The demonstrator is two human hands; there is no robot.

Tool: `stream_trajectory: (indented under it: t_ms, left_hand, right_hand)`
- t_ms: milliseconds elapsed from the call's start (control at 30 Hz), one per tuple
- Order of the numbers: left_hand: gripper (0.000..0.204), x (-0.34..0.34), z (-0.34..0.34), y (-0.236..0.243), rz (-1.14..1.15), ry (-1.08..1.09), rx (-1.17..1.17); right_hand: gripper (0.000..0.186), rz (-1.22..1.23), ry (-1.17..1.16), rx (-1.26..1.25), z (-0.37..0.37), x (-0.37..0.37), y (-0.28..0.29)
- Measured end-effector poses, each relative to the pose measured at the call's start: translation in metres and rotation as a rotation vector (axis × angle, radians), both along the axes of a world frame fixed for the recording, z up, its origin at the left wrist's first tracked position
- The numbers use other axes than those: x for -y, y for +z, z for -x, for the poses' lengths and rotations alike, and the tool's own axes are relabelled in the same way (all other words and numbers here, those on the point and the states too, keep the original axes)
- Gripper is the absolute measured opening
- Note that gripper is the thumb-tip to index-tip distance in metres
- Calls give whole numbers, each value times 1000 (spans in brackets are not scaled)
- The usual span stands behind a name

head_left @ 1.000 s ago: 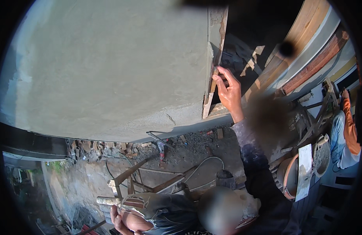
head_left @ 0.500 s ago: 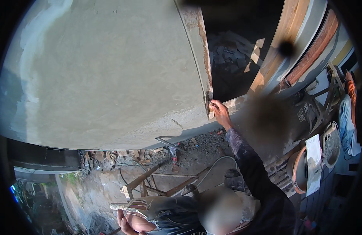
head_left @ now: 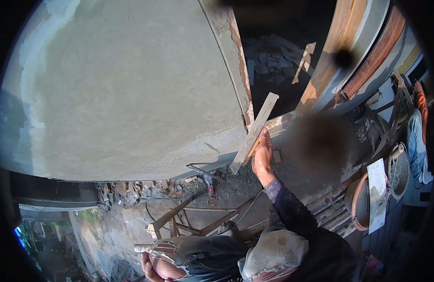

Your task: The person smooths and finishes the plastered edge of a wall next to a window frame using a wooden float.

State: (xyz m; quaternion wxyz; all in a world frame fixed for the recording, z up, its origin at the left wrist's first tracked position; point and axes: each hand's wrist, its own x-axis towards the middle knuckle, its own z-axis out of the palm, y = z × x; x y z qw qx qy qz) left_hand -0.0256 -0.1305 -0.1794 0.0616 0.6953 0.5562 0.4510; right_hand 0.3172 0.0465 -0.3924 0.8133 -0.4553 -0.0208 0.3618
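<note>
my hands first, in the head view: the right hand (head_left: pixel 262 160) is wrapped round the orange-brown handle of a flat wooden board (head_left: pixel 256 134), out in front of me. the left hand (head_left: pixel 152 269) is way down at the lower left, fingers curled beside a pale round stub (head_left: pixel 144 247); whether it grips that, i can't tell.

so the right hand is on the board, the left well apart. the board's long axis runs slantwise, top end up and to the right, bottom end down and to the left, and my fingers sit on its right side, around the middle. beyond it to the upper left spreads the grey plastered wall (head_left: pixel 132 84); the board crosses in front of that wall's lower right corner, and i can't tell if the two touch.

up past the top end, a dark opening, with a timber post (head_left: pixel 336 51) on its far side. below the board, rubble (head_left: pixel 226 174) along the wall's foot, then a wooden frame (head_left: pixel 177 214) between my two hands. off right, a bucket (head_left: pixel 354 204) carries a whitish panel (head_left: pixel 376 197), and a co-worker in orange (head_left: pixel 422 105) is farther over. nothing visible blocks the board's left face from the wall.
</note>
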Motion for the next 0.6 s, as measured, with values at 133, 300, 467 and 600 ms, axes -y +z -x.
stream_trajectory:
  t_ms: [133, 300, 467, 600]
  left_hand:
    - [76, 5, 12, -3, -13, 27, 44]
    - [81, 15, 81, -36, 43, -87, 188]
    - [77, 9, 44, -11, 68, -40, 5]
    - [80, 0, 0, 10, 10, 103, -140]
  right_hand:
    - [38, -1, 43, -117, 16, 16, 13]
    - [28, -178, -115, 704, -2, -25, 73]
    - [33, -143, -389, 1199, -30, -69, 92]
    - [36, -138, -404, 1188, -20, -92, 112]
